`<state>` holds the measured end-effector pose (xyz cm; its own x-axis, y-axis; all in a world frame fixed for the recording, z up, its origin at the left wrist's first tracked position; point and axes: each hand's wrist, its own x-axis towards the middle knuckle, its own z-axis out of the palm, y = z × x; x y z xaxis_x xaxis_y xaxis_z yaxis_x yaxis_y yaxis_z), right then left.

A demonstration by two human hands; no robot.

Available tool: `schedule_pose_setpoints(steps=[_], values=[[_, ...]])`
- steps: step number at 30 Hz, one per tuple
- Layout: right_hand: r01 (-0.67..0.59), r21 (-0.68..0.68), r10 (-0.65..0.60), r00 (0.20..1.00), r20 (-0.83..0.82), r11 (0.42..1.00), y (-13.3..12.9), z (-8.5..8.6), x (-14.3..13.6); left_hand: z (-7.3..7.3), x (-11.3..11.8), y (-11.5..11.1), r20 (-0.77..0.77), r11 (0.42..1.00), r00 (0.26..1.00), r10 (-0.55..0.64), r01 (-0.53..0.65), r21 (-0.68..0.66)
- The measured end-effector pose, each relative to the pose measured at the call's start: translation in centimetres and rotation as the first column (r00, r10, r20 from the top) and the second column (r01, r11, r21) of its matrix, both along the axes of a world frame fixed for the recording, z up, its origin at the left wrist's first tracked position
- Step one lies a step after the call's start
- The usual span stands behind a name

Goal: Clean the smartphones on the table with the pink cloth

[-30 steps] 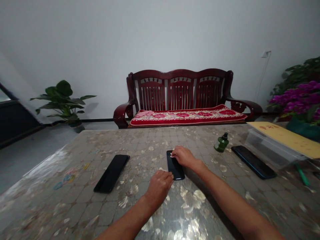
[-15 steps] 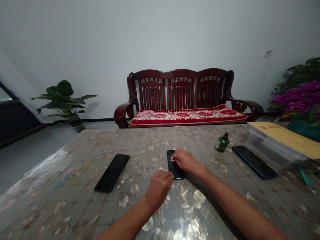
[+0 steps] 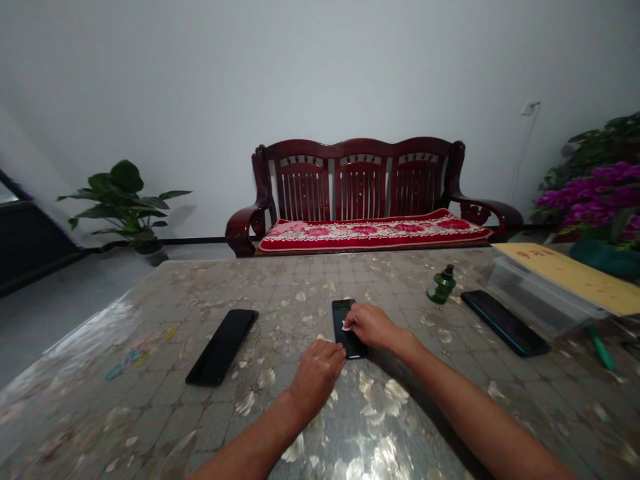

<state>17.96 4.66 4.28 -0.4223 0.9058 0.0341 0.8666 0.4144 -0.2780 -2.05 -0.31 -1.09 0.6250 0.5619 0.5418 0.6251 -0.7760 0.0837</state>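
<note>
A dark smartphone (image 3: 355,344) lies flat on the table with its screen up, between my hands. My right hand (image 3: 373,324) pinches a small whitish-pink wipe (image 3: 346,326) and presses it to the upper half of the screen. At the phone's lower left edge, my left hand (image 3: 318,371) grips the side with closed fingers. Part of the screen is hidden by my right hand. Another black smartphone (image 3: 223,347) rests to the left, and a third smartphone (image 3: 505,323) is on the right.
A green spray bottle (image 3: 441,285) stands right of my hands. Beyond it are a clear plastic box (image 3: 537,300) under a yellow sheet (image 3: 570,275) and a green-handled tool (image 3: 600,348). Coloured rubber bands (image 3: 136,355) lie far left on the patterned table (image 3: 280,280). A wooden bench (image 3: 360,180) stands behind.
My right hand has slid the wipe slightly down the screen, uncovering more of the phone's top. My left hand keeps its place at the edge. The whole view shifts slightly.
</note>
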Motion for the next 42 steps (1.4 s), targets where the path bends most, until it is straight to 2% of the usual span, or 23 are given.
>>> schedule_pose_setpoints(steps=[5, 8, 10, 12, 14, 15, 17, 19, 20, 21, 23, 27, 33, 37, 42], values=[[0.052, 0.033, -0.051, 0.998, -0.029, 0.998, -0.7, 0.5, -0.4, -0.2, 0.0, 0.0, -0.023, 1.000, 1.000, 0.007, -0.007, 0.003], [0.012, 0.016, -0.011, 0.999, -0.042, 1.000, -1.1, 0.3, -0.4, -0.3, 0.0, 0.1, -0.037, 1.000, 0.999, 0.013, -0.014, -0.021], [-0.040, -0.048, 0.033, 0.991, -0.126, 0.998, -1.3, -0.1, 0.0, -0.3, -0.1, 0.2, -0.035, 0.999, 0.999, 0.006, -0.007, -0.038], [-0.066, -0.129, 0.022, 0.947, -0.320, 0.989, -1.3, -0.7, 0.6, -0.3, -0.2, 0.2, -0.022, 0.998, 1.000, -0.003, 0.001, -0.065], [-0.045, -0.215, -0.089, 0.813, -0.576, 0.976, -1.2, -1.4, 1.4, -0.2, -0.4, 0.1, 0.000, 0.994, 1.000, -0.007, 0.007, -0.106], [-0.026, -0.264, -0.171, 0.700, -0.694, 0.964, -1.1, -1.7, 1.8, 0.0, -0.5, 0.1, 0.012, 0.991, 1.000, -0.008, 0.009, -0.131], [0.009, -0.368, -0.339, 0.413, -0.846, 0.930, -1.1, -2.2, 2.5, 0.7, -0.9, 0.4, 0.029, 0.983, 1.000, -0.004, 0.009, -0.185], [0.008, -0.461, -0.457, 0.152, -0.877, 0.887, -1.3, -2.4, 3.1, 1.6, -1.4, 1.1, 0.025, 0.970, 1.000, 0.018, -0.012, -0.243], [-0.006, -0.499, -0.497, 0.059, -0.866, 0.867, -1.4, -2.5, 3.3, 2.1, -1.6, 1.7, 0.010, 0.963, 0.999, 0.037, -0.033, -0.268], [-0.027, -0.526, -0.527, -0.008, -0.850, 0.850, -1.4, -2.6, 3.6, 2.7, -1.8, 2.4, -0.014, 0.957, 0.998, 0.058, -0.060, -0.284], [-0.087, -0.554, -0.560, -0.089, -0.824, 0.828, -1.5, -2.7, 4.0, 3.8, -1.9, 4.1, -0.086, 0.953, 0.993, 0.079, -0.100, -0.285], [-0.177, -0.509, -0.537, -0.192, -0.822, 0.842, -1.2, -3.4, 5.0, 5.5, -1.0, 7.5, -0.320, 0.963, 0.947, 0.036, -0.118, -0.241], [-0.230, -0.437, -0.491, -0.314, -0.812, 0.870, -0.7, -4.1, 6.4, 7.2, 2.1, 10.9, -0.585, 0.976, 0.808, -0.068, -0.069, -0.209], [-0.211, -0.439, -0.486, -0.326, -0.811, 0.874, -0.6, -4.4, 6.7, 7.7, 3.3, 12.3, -0.643, 0.966, 0.752, -0.147, -0.029, -0.256], [-0.213, -0.445, -0.493, -0.348, -0.797, 0.870, -0.4, -4.5, 6.7, 7.6, 3.9, 13.4, -0.616, 0.943, 0.759, -0.210, -0.010, -0.334]])
